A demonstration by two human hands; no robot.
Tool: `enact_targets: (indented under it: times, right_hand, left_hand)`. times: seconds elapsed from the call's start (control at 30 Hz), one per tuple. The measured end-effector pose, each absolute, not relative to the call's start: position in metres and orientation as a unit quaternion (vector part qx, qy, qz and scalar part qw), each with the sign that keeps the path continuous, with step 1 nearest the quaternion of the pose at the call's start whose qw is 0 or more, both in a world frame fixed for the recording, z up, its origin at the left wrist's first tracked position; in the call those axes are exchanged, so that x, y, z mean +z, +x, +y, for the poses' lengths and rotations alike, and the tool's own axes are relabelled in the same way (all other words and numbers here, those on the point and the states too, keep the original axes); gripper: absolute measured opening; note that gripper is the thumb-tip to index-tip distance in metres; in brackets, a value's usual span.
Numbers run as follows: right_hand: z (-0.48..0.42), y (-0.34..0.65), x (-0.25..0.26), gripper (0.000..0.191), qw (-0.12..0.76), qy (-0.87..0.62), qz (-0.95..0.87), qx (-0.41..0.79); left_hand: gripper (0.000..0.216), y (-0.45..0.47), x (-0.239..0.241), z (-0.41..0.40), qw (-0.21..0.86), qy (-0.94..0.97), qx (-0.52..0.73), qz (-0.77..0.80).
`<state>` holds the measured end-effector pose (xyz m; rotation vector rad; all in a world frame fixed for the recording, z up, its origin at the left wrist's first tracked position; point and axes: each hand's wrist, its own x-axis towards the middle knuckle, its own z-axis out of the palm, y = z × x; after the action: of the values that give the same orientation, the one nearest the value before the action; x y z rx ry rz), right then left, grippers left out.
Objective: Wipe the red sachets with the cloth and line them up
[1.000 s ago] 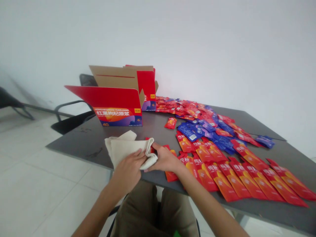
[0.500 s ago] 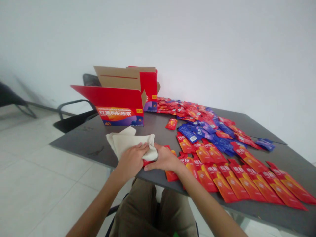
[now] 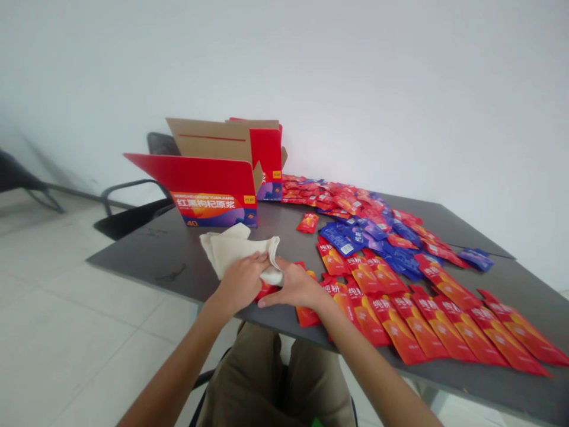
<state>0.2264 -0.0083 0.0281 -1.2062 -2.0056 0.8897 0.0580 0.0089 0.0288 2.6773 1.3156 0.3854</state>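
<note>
A cream cloth (image 3: pixel 233 246) lies folded and bunched near the front edge of the table. Closed over the cloth, my left hand (image 3: pixel 240 283) presses it down onto a red sachet (image 3: pixel 265 290). Only a small part of that sachet shows between my hands. My right hand (image 3: pixel 299 286) steadies the sachet from the right, its thumb along the near side and its other fingers partly hidden by the cloth. Just right of this hand begins a row of red-orange sachets (image 3: pixel 402 326), laid side by side and overlapping along the front edge.
Two open red cartons, the nearer carton (image 3: pixel 213 207) and the farther carton (image 3: pixel 267 154), stand at the back left. A heap of red sachets (image 3: pixel 338 198) and blue sachets (image 3: pixel 402 258) spreads over the grey table (image 3: pixel 133 252). A black chair (image 3: pixel 133 216) stands beyond the left edge.
The cloth and my left hand have shifted slightly right and away from me, baring a little more of the red sachet. My right hand stays nearly in place.
</note>
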Motion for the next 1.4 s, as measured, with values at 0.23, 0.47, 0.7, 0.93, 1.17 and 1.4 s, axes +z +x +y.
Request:
enact_targets:
  times: [0.23, 0.47, 0.7, 0.93, 1.17, 1.4]
  right_hand:
    - [-0.011, 0.225, 0.030, 0.072, 0.303, -0.480, -0.761, 0.315]
    - [-0.009, 0.226, 0.026, 0.078, 0.318, -0.458, -0.755, 0.345]
    - [-0.010, 0.225, 0.030, 0.076, 0.302, -0.477, -0.764, 0.313]
    - [-0.010, 0.225, 0.029, 0.076, 0.317, -0.461, -0.750, 0.352]
    - [-0.010, 0.226, 0.030, 0.077, 0.310, -0.470, -0.760, 0.325]
    - [-0.011, 0.226, 0.028, 0.075, 0.300, -0.487, -0.748, 0.336]
  left_hand:
    - [0.065, 0.041, 0.020, -0.021, 0.077, 0.894, 0.127, 0.422]
    - [0.067, 0.054, 0.027, 0.007, 0.064, 0.890, 0.124, 0.435]
    - [0.066, 0.042, 0.023, -0.020, 0.074, 0.891, 0.126, 0.429]
    - [0.066, 0.050, 0.025, 0.004, 0.075, 0.893, 0.136, 0.422]
    - [0.064, 0.046, 0.023, -0.012, 0.076, 0.891, 0.132, 0.427]
    - [0.063, 0.045, 0.022, -0.010, 0.071, 0.899, 0.129, 0.412]
